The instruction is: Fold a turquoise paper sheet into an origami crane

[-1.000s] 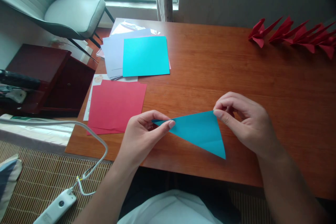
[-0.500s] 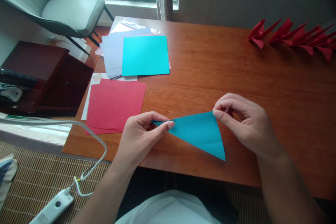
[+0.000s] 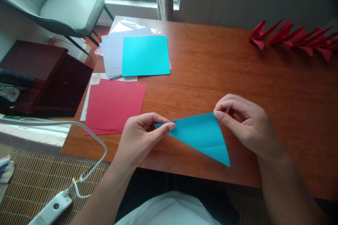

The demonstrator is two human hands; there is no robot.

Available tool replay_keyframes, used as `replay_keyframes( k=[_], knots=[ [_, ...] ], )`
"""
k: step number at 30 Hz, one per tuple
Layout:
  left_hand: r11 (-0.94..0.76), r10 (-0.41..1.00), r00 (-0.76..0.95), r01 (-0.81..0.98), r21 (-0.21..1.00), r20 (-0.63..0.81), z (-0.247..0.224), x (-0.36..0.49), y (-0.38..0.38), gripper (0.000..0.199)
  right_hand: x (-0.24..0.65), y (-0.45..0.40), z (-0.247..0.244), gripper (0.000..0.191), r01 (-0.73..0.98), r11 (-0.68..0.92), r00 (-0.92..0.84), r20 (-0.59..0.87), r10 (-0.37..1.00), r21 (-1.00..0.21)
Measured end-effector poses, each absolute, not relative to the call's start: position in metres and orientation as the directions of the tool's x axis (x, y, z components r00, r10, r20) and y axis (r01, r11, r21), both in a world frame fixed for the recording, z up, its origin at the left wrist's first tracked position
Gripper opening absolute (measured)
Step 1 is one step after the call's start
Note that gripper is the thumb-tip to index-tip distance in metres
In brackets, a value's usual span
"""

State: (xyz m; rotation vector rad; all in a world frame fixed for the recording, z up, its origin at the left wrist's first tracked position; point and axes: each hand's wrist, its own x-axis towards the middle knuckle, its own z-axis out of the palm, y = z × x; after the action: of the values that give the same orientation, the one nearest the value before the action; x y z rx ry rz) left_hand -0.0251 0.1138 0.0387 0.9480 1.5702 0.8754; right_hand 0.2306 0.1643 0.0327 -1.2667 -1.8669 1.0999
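A turquoise sheet of paper (image 3: 202,133), folded into a triangle, is held over the front part of the wooden table (image 3: 195,95). My left hand (image 3: 146,137) pinches its narrow left end between thumb and forefinger, and a small tip of paper pokes out behind those fingers. At the upper right corner, my right hand (image 3: 240,123) grips the paper between thumb and fingertips. The lower right point hangs free toward the table's front edge. A faint crease crosses the triangle near that point.
Red paper sheets (image 3: 114,107) lie at the table's left. Behind them, a turquoise sheet (image 3: 145,55) rests on pale lavender sheets (image 3: 112,52). Several folded red paper cranes (image 3: 287,37) stand at the back right. A white cable (image 3: 97,137) curves past the left edge to a power strip (image 3: 52,207).
The triangle's free lower point has swung slightly down and to the right. Both hands keep their pinch and have hardly moved.
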Motion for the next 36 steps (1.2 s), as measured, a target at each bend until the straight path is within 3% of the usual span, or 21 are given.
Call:
replay_keyframes(
  k=[6, 11, 19, 25, 31, 36],
  knots=[
    [0.345, 0.909, -0.182, -0.182, 0.921, -0.376, 0.037, -0.018, 0.114, 0.023, 0.232, 0.163, 0.031, 0.011, 0.331, 0.189, -0.334, 0.073, 0.940, -0.925],
    [0.321, 0.892, -0.156, -0.440, 0.839, -0.424, 0.034, -0.001, 0.113, 0.020, 0.230, 0.161, 0.028, 0.012, 0.249, 0.170, -0.269, 0.101, 0.958, -0.954],
    [0.257, 0.899, -0.245, -0.375, 0.890, -0.363, 0.032, 0.009, 0.116, 0.013, 0.228, 0.160, 0.028, 0.011, 0.208, 0.087, -0.240, 0.035, 0.970, -0.974],
    [0.234, 0.888, -0.301, -0.359, 0.904, -0.349, 0.031, 0.014, 0.117, 0.012, 0.226, 0.158, 0.025, 0.008, 0.245, 0.076, -0.210, 0.023, 0.977, -0.966],
    [0.099, 0.861, -0.445, -0.329, 0.939, -0.247, 0.023, 0.018, 0.116, 0.012, 0.223, 0.152, 0.026, 0.005, 0.367, 0.086, -0.161, 0.028, 0.987, -0.926],
    [0.312, 0.890, -0.100, -0.577, 0.755, -0.444, 0.030, 0.031, 0.115, 0.027, 0.219, 0.149, 0.030, 0.006, 0.341, 0.108, -0.134, 0.065, 0.989, -0.934]
  ],
)
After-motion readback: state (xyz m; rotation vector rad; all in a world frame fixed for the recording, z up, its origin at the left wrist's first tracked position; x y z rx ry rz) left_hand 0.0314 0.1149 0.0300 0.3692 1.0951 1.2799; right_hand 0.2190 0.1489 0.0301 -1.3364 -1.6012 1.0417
